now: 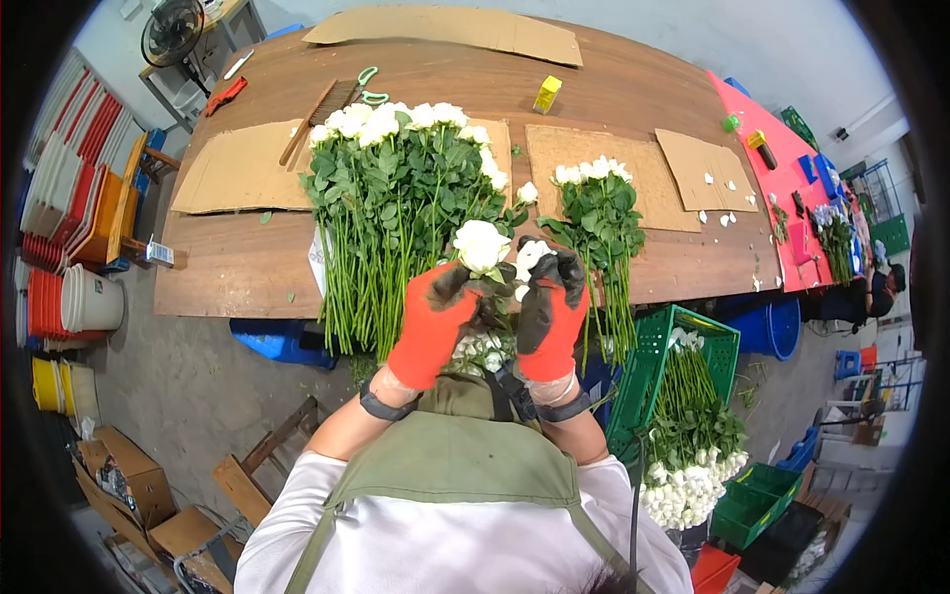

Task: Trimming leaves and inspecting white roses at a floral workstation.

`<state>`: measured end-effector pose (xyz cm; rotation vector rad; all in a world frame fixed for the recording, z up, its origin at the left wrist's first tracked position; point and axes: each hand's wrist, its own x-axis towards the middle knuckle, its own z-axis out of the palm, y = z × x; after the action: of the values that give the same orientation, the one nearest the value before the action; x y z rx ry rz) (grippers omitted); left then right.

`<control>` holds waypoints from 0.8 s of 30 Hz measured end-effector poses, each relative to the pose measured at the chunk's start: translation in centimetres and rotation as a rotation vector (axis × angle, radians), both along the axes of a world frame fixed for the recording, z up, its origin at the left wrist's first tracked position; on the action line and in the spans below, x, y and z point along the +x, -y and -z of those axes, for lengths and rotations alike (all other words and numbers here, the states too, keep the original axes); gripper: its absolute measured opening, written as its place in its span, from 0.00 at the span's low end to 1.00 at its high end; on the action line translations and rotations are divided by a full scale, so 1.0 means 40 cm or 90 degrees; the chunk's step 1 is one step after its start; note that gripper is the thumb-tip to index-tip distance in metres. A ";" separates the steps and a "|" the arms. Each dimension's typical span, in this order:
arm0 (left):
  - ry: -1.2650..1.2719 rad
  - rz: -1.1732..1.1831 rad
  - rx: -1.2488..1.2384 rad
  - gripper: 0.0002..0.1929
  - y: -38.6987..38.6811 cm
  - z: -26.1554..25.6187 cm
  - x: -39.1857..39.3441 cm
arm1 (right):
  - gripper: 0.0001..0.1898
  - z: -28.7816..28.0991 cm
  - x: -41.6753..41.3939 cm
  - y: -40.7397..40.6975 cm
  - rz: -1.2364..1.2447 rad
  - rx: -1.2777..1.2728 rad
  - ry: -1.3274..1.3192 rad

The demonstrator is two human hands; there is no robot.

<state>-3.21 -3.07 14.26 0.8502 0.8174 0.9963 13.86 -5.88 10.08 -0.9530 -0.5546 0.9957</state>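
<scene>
My left hand [438,312], in a red and black work glove, grips a white rose [482,246] just below its bloom. Close beside it, my right hand [551,304], gloved alike, pinches loose white petals [531,256]. A large bunch of long-stemmed white roses [393,185] lies on the wooden table [245,275] beyond my left hand, stems towards me. To the right, a smaller bunch of white roses [603,215] lies the same way, partly on cardboard. Below my hands, more white blooms [482,350] show; the held rose's stem is mostly hidden.
A brush [330,104], green-handled scissors [373,97] and a yellow box [547,94] lie beyond the bunches. At right, a green crate [660,356] stands by more white roses [686,482]. A blue bin [772,327] is under the table edge; another person [879,293] is at far right.
</scene>
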 end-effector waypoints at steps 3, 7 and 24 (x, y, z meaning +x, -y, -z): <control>-0.052 -0.089 0.094 0.20 -0.010 0.020 0.007 | 0.23 -0.080 -0.007 -0.009 0.038 0.017 0.136; -0.263 -0.205 0.241 0.22 -0.022 0.067 0.007 | 0.20 -0.143 0.010 0.005 0.114 0.094 0.322; -0.290 -0.194 0.329 0.08 -0.024 0.019 0.037 | 0.23 -0.169 -0.034 -0.026 0.172 0.171 0.867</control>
<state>-1.72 -2.10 13.49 1.4624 1.1188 1.3352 12.50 -4.82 16.83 -1.3329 -1.5764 -0.1188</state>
